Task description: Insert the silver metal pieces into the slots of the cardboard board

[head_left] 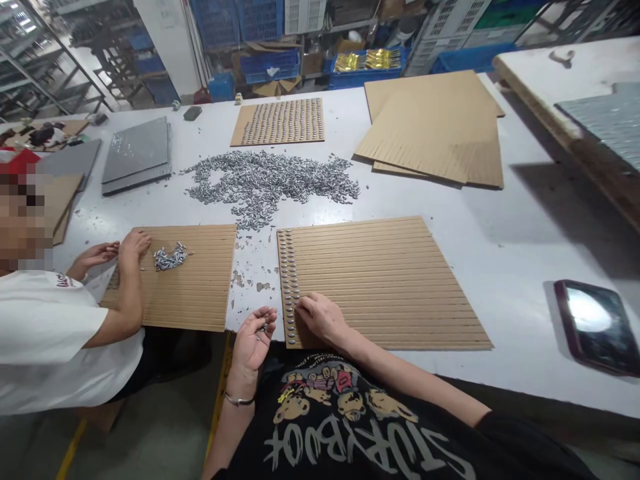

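Observation:
My left hand (256, 337) is turned palm up at the table's front edge, its fingers curled around a few small grey spindle-shaped pieces (264, 327). To its right lies a grooved cardboard sheet (380, 280). Two columns of the same grey pieces (287, 267) sit in the grooves along the sheet's left side. My right hand (323, 317) rests low on this sheet, thumb and finger pinched at a grey piece in the second column. The fingers partly cover that piece.
A large heap of grey pieces (270, 180) spreads behind the sheet. At left, a co-worker's hands (133, 247) work over another grooved sheet (200, 287) with a small pile. A filled sheet (283, 122), stacked cardboard (435, 127), grey boards (137, 150) and a phone (595, 327) lie around.

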`<move>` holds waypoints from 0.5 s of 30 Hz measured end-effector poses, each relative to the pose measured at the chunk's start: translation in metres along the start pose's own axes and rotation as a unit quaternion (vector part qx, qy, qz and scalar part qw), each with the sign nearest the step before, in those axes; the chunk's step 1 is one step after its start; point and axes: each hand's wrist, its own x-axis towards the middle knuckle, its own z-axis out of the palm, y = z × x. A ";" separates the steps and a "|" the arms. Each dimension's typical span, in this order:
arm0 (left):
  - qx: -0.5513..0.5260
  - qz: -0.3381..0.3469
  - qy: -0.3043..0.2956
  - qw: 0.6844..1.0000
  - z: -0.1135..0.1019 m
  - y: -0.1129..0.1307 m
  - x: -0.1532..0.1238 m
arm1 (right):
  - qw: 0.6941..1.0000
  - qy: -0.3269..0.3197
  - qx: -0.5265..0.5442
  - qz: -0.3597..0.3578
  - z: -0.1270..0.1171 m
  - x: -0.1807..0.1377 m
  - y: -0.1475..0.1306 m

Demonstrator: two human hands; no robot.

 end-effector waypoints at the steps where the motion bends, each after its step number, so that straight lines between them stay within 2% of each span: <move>1: -0.006 -0.007 -0.003 1.000 0.000 -0.001 0.000 | 1.000 0.000 -0.015 -0.011 0.000 0.000 0.000; 6: -0.029 -0.013 -0.050 0.998 0.006 -0.006 -0.008 | 0.995 0.015 -0.071 -0.070 -0.001 -0.004 -0.002; 10: -0.024 -0.030 -0.099 0.994 0.014 -0.009 -0.019 | 0.993 0.084 -0.012 -0.083 -0.012 -0.015 -0.007; 12: -0.014 -0.034 -0.123 0.992 0.018 -0.012 -0.022 | 0.985 0.107 0.029 -0.129 -0.019 -0.022 -0.009; 15: 0.019 -0.042 -0.153 0.987 0.027 -0.020 -0.025 | 0.972 0.078 0.042 -0.216 -0.024 -0.028 -0.012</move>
